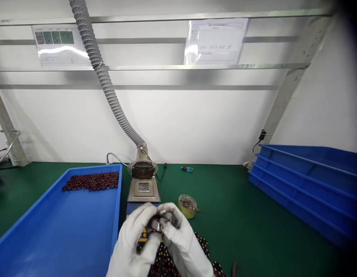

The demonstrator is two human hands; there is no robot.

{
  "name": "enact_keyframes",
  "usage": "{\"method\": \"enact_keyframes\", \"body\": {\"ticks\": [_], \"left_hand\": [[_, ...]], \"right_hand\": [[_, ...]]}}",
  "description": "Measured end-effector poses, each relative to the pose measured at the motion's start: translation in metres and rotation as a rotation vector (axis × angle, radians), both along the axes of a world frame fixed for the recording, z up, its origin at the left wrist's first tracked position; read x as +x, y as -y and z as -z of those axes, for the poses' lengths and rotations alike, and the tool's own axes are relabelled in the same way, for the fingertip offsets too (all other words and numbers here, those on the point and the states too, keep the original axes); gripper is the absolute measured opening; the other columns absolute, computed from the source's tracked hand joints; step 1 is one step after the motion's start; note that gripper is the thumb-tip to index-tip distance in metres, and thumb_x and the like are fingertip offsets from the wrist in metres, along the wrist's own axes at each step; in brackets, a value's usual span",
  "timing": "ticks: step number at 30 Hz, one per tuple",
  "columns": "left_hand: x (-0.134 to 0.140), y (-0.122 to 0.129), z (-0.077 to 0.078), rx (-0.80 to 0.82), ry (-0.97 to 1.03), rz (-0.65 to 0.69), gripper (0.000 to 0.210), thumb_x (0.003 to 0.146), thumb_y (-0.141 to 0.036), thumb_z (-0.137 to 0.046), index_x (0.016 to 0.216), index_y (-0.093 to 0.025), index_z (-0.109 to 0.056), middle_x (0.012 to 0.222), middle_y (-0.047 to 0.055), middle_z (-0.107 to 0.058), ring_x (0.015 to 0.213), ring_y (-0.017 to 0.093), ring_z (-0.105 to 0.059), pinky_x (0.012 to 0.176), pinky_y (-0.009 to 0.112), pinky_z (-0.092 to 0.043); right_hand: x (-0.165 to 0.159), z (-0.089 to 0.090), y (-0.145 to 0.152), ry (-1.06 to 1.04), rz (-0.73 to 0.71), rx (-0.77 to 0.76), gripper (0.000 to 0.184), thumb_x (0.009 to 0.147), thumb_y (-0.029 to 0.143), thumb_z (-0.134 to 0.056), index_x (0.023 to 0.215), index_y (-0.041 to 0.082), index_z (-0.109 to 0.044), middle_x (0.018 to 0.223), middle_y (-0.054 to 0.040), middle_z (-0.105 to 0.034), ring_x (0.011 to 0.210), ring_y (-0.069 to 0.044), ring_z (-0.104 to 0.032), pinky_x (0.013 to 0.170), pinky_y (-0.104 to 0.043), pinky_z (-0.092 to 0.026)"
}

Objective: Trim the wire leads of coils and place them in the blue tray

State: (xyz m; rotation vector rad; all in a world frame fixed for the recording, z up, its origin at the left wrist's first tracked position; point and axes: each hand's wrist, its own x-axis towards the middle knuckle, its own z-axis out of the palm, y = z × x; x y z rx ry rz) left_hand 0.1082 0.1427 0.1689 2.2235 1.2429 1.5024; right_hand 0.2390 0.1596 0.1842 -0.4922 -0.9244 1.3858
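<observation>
My left hand [135, 242], in a white glove, has its fingers curled round a small dark part [155, 224] with red and silvery areas. From the other side my right hand [181, 242], also gloved, pinches at the same part, its fingertips darkened. The gloves hide much of the part, so its exact kind is unclear. Beneath my hands lies a pile of small dark pieces [164, 263] with red and pale dots. Just beyond my fingers stands a square metal plate unit [144, 194] on a blue base, partly covered by the gloves.
A blue tray [80, 227] on the left has rows of dark-red pieces [93, 181] at its far end. A grey hose [109, 88] drops to the plate unit. Right of it are a yellowish cup [186, 211] and small cutters [187, 169]. Several blue trays [305, 184] are stacked right.
</observation>
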Motion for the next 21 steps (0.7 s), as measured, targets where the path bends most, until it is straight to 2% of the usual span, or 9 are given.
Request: {"method": "enact_keyframes", "body": {"ticks": [1,3,5,8,10,13,15,18,21], "left_hand": [[-0.004,-0.001,0.0,0.025,-0.012,0.046,0.041,0.085,-0.018,-0.048,0.124,-0.029,-0.044,0.122,0.004,-0.055,0.109,0.019,-0.055,0.091,0.032,-0.05],[-0.009,-0.002,-0.003,0.124,-0.02,0.046,0.032,0.084,-0.021,-0.053,0.115,-0.029,-0.05,0.116,0.002,-0.058,0.104,0.017,-0.057,0.088,0.027,-0.05],[-0.011,-0.002,-0.007,0.287,-0.078,-0.033,0.026,0.084,-0.021,-0.054,0.11,-0.025,-0.054,0.111,0.003,-0.06,0.104,0.018,-0.055,0.088,0.029,-0.049],[-0.011,-0.001,-0.013,0.458,-0.19,-0.155,0.026,0.08,-0.013,-0.05,0.105,-0.021,-0.055,0.107,0.006,-0.06,0.102,0.021,-0.054,0.084,0.034,-0.048],[-0.012,-0.002,-0.013,0.424,-0.178,-0.174,0.027,0.079,-0.014,-0.048,0.103,-0.021,-0.054,0.108,0.006,-0.059,0.1,0.021,-0.055,0.081,0.035,-0.049],[-0.013,-0.003,-0.01,0.34,-0.137,-0.099,0.025,0.08,-0.02,-0.054,0.105,-0.023,-0.053,0.111,0.006,-0.056,0.102,0.02,-0.054,0.083,0.033,-0.049],[-0.014,-0.004,-0.009,0.375,-0.144,-0.091,0.023,0.082,-0.02,-0.055,0.104,-0.023,-0.053,0.111,0.006,-0.056,0.103,0.02,-0.053,0.085,0.033,-0.048],[-0.014,-0.004,-0.011,0.443,-0.172,-0.152,0.019,0.084,-0.022,-0.053,0.103,-0.02,-0.054,0.109,0.007,-0.057,0.103,0.02,-0.053,0.085,0.032,-0.047],[-0.016,-0.005,-0.012,0.406,-0.183,-0.116,0.02,0.087,-0.028,-0.051,0.105,-0.02,-0.053,0.11,0.006,-0.057,0.103,0.017,-0.053,0.086,0.028,-0.047]], "right_hand": [[-0.003,-0.001,0.001,-0.01,-0.006,-0.011,0.021,0.059,0.031,-0.08,0.075,0.024,-0.069,0.073,0.0006,-0.065,0.067,-0.013,-0.059,0.065,-0.023,-0.048],[-0.009,-0.002,0.002,-0.018,-0.03,-0.036,0.021,0.064,0.033,-0.076,0.083,0.027,-0.068,0.08,0.0007,-0.065,0.071,-0.013,-0.059,0.07,-0.025,-0.048],[-0.013,-0.002,0.004,0.028,-0.051,-0.03,0.02,0.068,0.036,-0.073,0.084,0.027,-0.067,0.083,-0.0002,-0.065,0.075,-0.014,-0.059,0.074,-0.027,-0.048],[-0.017,0.0,0.006,0.1,-0.046,-0.018,0.021,0.063,0.032,-0.078,0.08,0.025,-0.067,0.078,0.0001,-0.065,0.075,-0.014,-0.06,0.075,-0.026,-0.047],[-0.018,0.002,0.008,0.06,-0.064,-0.053,0.025,0.062,0.032,-0.079,0.083,0.025,-0.068,0.081,-0.0013,-0.066,0.077,-0.016,-0.061,0.076,-0.028,-0.048],[-0.019,0.001,0.012,-0.062,-0.124,-0.105,0.026,0.066,0.041,-0.073,0.087,0.026,-0.069,0.086,-0.0039,-0.067,0.08,-0.019,-0.062,0.078,-0.032,-0.049],[-0.018,0.0,0.012,-0.056,-0.127,-0.101,0.025,0.065,0.041,-0.075,0.084,0.025,-0.069,0.086,-0.0038,-0.067,0.081,-0.019,-0.062,0.079,-0.032,-0.049],[-0.017,0.001,0.011,-0.006,-0.063,-0.093,0.025,0.062,0.034,-0.078,0.083,0.024,-0.069,0.088,-0.0047,-0.067,0.087,-0.02,-0.061,0.085,-0.033,-0.047],[-0.018,0.005,0.009,-0.085,-0.106,-0.127,0.024,0.065,0.037,-0.075,0.085,0.024,-0.07,0.09,-0.0057,-0.068,0.09,-0.022,-0.061,0.086,-0.034,-0.046]]}}
